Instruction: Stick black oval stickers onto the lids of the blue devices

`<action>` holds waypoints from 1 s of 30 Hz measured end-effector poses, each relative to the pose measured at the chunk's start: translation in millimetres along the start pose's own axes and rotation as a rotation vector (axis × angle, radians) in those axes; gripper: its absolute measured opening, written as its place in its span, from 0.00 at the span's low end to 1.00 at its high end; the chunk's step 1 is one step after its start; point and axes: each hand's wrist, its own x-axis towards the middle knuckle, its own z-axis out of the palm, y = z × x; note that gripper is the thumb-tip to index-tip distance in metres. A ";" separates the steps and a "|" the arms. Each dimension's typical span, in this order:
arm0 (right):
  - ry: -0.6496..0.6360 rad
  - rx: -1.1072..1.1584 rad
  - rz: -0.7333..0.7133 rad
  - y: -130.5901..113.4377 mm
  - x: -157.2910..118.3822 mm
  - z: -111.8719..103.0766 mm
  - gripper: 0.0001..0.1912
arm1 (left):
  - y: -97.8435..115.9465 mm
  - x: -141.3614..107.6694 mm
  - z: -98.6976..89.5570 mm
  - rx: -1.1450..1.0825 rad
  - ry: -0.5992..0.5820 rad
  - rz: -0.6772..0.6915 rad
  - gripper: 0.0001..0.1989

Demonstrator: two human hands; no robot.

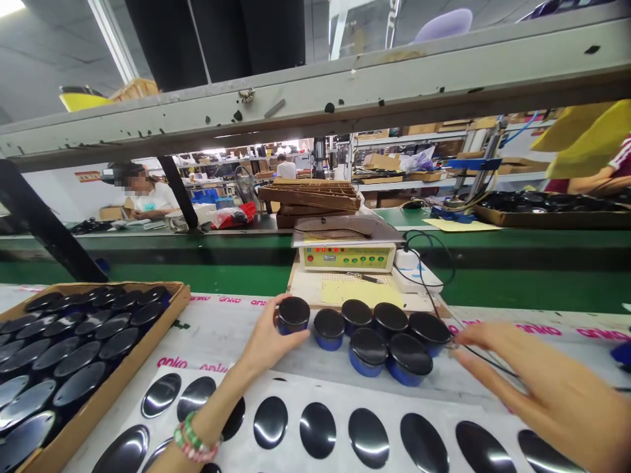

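Observation:
My left hand [273, 332] has its thumb and fingers wrapped round a black-topped blue round piece [294, 311]. Just right of it stand several more such pieces in a loose group, among them one at the front [368, 350]. My right hand [537, 374] is at the right of the group, thumb and index finger pinched at the end of a thin dark cable [493, 365]; the small tip there is hard to make out. Below the hands lies a white sheet [296, 387] with rows of shiny black ovals [317, 430].
At the left is a cardboard tray [181, 301] full of black-topped pieces. Behind the group stands a control box [348, 257] with lit lights, beside a white adapter [417, 274] with cables. A shelf beam [315, 98] crosses overhead. People sit beyond the green belt [236, 279].

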 end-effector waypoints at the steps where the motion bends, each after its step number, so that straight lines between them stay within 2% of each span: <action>1: -0.079 0.097 -0.045 -23.1 14.9 -0.2 0.20 | 7.8 -3.1 -1.7 0.005 0.020 0.015 0.31; 4: -0.254 0.385 -0.181 -89.0 55.7 12.5 0.18 | 32.7 -11.4 -6.6 0.038 0.040 0.092 0.32; 7: -0.366 0.636 -0.343 -130.9 83.9 33.7 0.20 | 47.5 -17.6 -8.8 0.052 0.035 0.159 0.31; 10: -0.416 0.720 -0.387 -144.6 97.0 49.0 0.19 | 48.8 -19.9 -12.9 0.052 0.028 0.171 0.28; 15: -0.429 0.709 -0.315 -148.5 98.2 63.1 0.18 | 43.5 -19.3 -20.1 0.062 -0.002 0.137 0.25; 19: -0.407 0.656 -0.261 -156.7 98.1 72.1 0.17 | 44.6 -21.5 -16.0 0.090 -0.006 0.117 0.21; 21: -0.430 0.631 -0.278 -153.6 102.2 72.8 0.18 | 42.8 -20.4 -15.1 0.117 -0.002 0.100 0.22; 24: -0.466 0.551 -0.285 -129.4 110.8 68.9 0.27 | 29.1 -11.8 -27.2 0.176 0.079 -0.012 0.24; 27: -0.477 0.405 -0.226 -90.1 113.9 66.3 0.32 | 1.3 1.3 -59.9 0.267 0.224 -0.225 0.26; 30: -0.564 0.288 -0.197 -58.7 110.4 70.6 0.26 | -23.2 9.1 -94.5 0.331 0.235 -0.391 0.26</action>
